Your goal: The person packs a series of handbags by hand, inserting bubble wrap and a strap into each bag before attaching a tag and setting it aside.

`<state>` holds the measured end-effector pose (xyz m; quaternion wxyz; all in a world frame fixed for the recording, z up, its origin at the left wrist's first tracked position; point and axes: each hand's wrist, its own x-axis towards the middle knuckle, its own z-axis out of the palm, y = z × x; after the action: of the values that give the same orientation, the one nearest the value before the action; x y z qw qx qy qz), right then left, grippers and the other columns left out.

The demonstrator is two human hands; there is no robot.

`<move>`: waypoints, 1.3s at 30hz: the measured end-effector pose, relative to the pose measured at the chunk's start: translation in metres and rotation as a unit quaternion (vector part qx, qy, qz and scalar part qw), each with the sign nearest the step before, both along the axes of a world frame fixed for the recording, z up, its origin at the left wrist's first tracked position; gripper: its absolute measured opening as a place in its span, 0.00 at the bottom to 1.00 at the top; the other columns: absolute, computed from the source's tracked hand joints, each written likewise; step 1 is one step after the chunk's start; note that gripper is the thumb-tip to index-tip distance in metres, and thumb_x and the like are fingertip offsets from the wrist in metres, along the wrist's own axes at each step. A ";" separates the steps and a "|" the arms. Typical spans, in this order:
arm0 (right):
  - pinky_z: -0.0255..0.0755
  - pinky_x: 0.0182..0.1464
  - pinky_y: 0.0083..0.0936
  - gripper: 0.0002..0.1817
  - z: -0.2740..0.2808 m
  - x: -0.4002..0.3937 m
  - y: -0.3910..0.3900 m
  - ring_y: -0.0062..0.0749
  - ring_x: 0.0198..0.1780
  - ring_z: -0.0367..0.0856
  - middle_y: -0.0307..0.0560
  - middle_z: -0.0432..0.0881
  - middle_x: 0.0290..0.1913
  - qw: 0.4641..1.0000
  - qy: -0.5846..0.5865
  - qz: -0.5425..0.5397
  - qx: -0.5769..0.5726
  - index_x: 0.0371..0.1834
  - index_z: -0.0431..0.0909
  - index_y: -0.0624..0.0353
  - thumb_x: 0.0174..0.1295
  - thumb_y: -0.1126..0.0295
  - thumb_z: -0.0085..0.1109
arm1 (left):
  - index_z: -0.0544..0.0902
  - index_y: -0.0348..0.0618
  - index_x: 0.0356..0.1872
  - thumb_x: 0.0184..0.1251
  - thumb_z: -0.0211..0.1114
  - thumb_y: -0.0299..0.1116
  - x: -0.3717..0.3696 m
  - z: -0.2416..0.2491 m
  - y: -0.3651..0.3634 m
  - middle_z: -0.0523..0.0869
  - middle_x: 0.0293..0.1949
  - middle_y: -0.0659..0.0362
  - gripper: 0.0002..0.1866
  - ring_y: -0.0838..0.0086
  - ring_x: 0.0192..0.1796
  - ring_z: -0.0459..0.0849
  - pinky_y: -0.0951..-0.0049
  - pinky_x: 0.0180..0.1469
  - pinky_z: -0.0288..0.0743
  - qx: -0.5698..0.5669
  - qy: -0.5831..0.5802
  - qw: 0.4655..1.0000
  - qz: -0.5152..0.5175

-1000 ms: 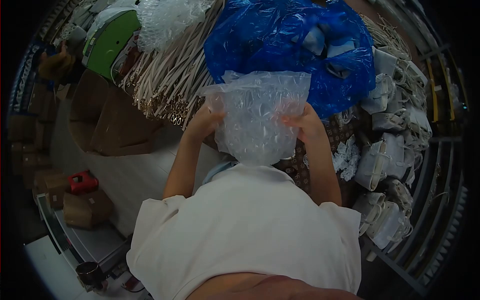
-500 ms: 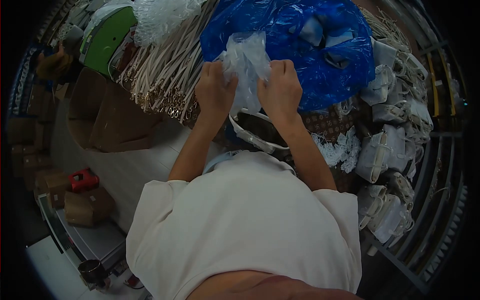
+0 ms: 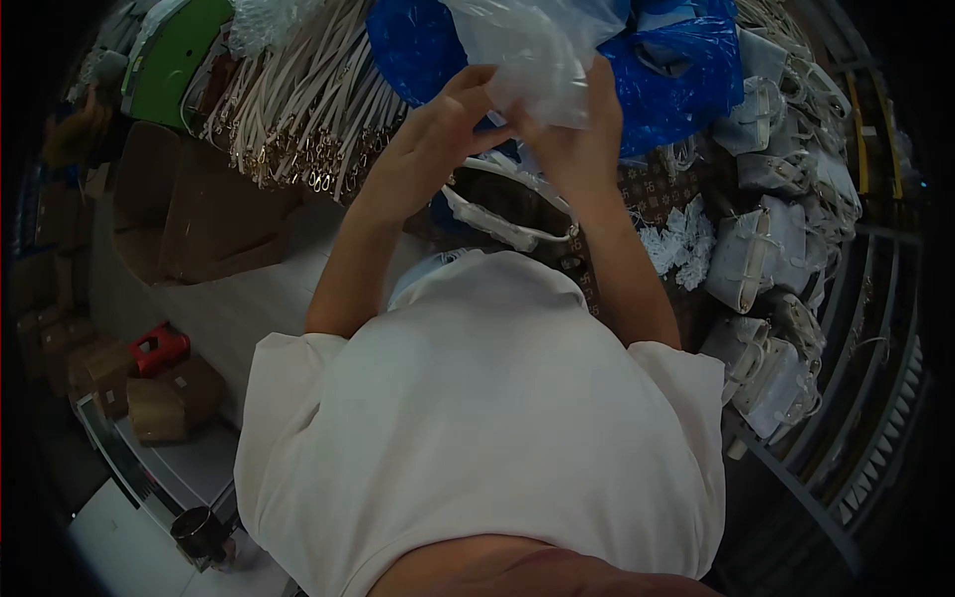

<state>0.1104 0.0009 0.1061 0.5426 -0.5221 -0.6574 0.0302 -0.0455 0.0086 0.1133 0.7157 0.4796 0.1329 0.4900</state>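
Both hands raised over the counter's (image 3: 637,199) middle: left hand (image 3: 433,134) and right hand (image 3: 572,139), each grip closed, pinch the clear plastic bag (image 3: 537,45), seemingly to part its mouth, above the blue bag (image 3: 676,80).

a crumpled blue plastic bag (image 3: 676,75) lies at the top of the worktable. left of it, a thick bundle of cream straps (image 3: 308,109) with metal clasps fans toward the table's edge, with a green machine (image 3: 174,60) beyond it at the upper left. a white handbag strap (image 3: 497,224) lies on a brown monogram-patterned bag (image 3: 647,199) just below the blue bag. a small heap of white scraps (image 3: 681,244) sits right of that, and stacked white handbags (image 3: 771,269) run down the right side. left of the table stand open cardboard boxes (image 3: 194,214); lower left, smaller brown cartons (image 3: 164,398) and a red object (image 3: 159,346) rest on the floor.
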 end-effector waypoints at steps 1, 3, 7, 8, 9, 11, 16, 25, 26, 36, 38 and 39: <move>0.69 0.48 0.29 0.36 0.007 0.010 -0.004 0.41 0.45 0.76 0.52 0.75 0.45 0.999 0.025 0.024 -0.037 0.51 0.69 0.64 0.38 0.59 0.74 | 0.72 0.40 0.58 0.67 0.56 0.34 -0.004 0.001 -0.001 0.80 0.42 0.56 0.20 0.71 0.49 0.77 0.72 0.49 0.72 0.062 0.011 0.998 0.010; 0.71 0.44 0.30 0.31 0.013 0.028 -0.012 0.42 0.41 0.78 0.51 0.77 0.42 0.998 0.020 0.010 -0.054 0.47 0.71 0.64 0.39 0.63 0.71 | 0.76 0.38 0.52 0.64 0.59 0.32 -0.014 0.013 -0.003 0.77 0.48 0.51 0.17 0.67 0.54 0.74 0.66 0.54 0.70 0.176 0.115 0.977 -0.018; 0.73 0.42 0.31 0.26 0.007 0.082 -0.042 0.45 0.40 0.80 0.52 0.78 0.42 0.994 -0.051 -0.067 -0.066 0.47 0.73 0.64 0.41 0.68 0.65 | 0.82 0.39 0.43 0.53 0.67 0.31 -0.035 -0.019 0.000 0.78 0.50 0.52 0.15 0.67 0.58 0.71 0.68 0.56 0.69 0.092 0.285 0.952 -0.067; 0.73 0.42 0.31 0.26 0.014 0.075 -0.052 0.45 0.40 0.80 0.52 0.78 0.42 0.994 -0.052 -0.067 -0.068 0.47 0.73 0.64 0.41 0.68 0.65 | 0.83 0.40 0.42 0.50 0.70 0.31 -0.036 -0.038 0.001 0.80 0.49 0.53 0.16 0.68 0.58 0.71 0.71 0.55 0.69 0.044 0.309 0.948 -0.070; 0.74 0.42 0.30 0.27 0.026 0.063 -0.063 0.45 0.40 0.80 0.52 0.78 0.41 0.994 -0.080 -0.052 -0.058 0.47 0.73 0.64 0.39 0.71 0.64 | 0.82 0.42 0.44 0.46 0.72 0.32 -0.031 -0.065 0.009 0.79 0.49 0.53 0.20 0.66 0.57 0.71 0.68 0.57 0.67 0.220 0.392 0.893 -0.027; 0.74 0.43 0.30 0.27 0.026 0.048 -0.070 0.44 0.41 0.80 0.53 0.78 0.40 0.992 -0.107 -0.035 -0.050 0.47 0.73 0.65 0.37 0.73 0.62 | 0.81 0.45 0.46 0.41 0.74 0.32 -0.029 -0.095 0.008 0.79 0.50 0.53 0.25 0.64 0.57 0.72 0.66 0.58 0.66 0.384 0.459 0.801 0.016; 0.76 0.39 0.30 0.22 -0.029 0.028 -0.063 0.43 0.39 0.81 0.52 0.80 0.35 0.957 -0.177 0.103 -0.206 0.42 0.74 0.62 0.37 0.75 0.62 | 0.63 0.51 0.64 0.29 0.79 0.32 -0.031 -0.118 0.018 0.73 0.58 0.54 0.51 0.55 0.59 0.69 0.62 0.64 0.57 0.307 0.490 0.814 -0.060; 0.76 0.38 0.30 0.15 -0.129 -0.006 -0.035 0.40 0.37 0.82 0.54 0.80 0.34 0.846 -0.389 0.156 -0.330 0.39 0.71 0.65 0.48 0.70 0.56 | 0.63 0.44 0.61 0.35 0.74 0.21 -0.028 -0.117 0.018 0.73 0.58 0.54 0.44 0.61 0.59 0.72 0.67 0.58 0.69 0.269 0.388 0.875 -0.105; 0.76 0.40 0.32 0.16 -0.138 -0.001 -0.035 0.42 0.38 0.82 0.54 0.81 0.35 0.830 -0.349 0.178 -0.398 0.42 0.70 0.66 0.49 0.71 0.55 | 0.67 0.43 0.58 0.36 0.72 0.19 -0.027 -0.118 0.019 0.75 0.56 0.54 0.40 0.62 0.58 0.74 0.67 0.57 0.71 0.282 0.400 0.867 -0.090; 0.73 0.45 0.33 0.14 -0.063 -0.005 -0.048 0.46 0.45 0.78 0.56 0.77 0.43 0.765 -0.352 0.254 -0.476 0.46 0.73 0.64 0.58 0.69 0.52 | 0.72 0.40 0.50 0.41 0.64 0.12 -0.015 -0.132 0.000 0.78 0.52 0.54 0.29 0.62 0.52 0.79 0.68 0.55 0.72 0.211 0.376 0.900 -0.067; 0.73 0.44 0.33 0.12 -0.085 -0.002 -0.042 0.44 0.46 0.77 0.54 0.77 0.43 0.752 -0.341 0.242 -0.509 0.42 0.76 0.62 0.59 0.68 0.52 | 0.73 0.40 0.50 0.44 0.62 0.12 -0.020 -0.131 0.000 0.79 0.52 0.54 0.27 0.62 0.50 0.80 0.68 0.55 0.73 0.152 0.338 0.923 -0.100; 0.73 0.45 0.33 0.12 -0.110 0.001 -0.041 0.43 0.46 0.77 0.54 0.77 0.44 0.760 -0.285 0.263 -0.522 0.43 0.76 0.61 0.60 0.68 0.50 | 0.73 0.40 0.50 0.44 0.62 0.12 -0.025 -0.127 0.003 0.79 0.52 0.54 0.27 0.62 0.50 0.80 0.68 0.55 0.73 0.152 0.340 0.922 -0.103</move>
<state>0.1118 -0.0405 -0.0039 -0.0551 -0.5153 -0.7758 0.3599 -0.0707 0.0120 -0.0138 0.5924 0.7317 0.2421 0.2348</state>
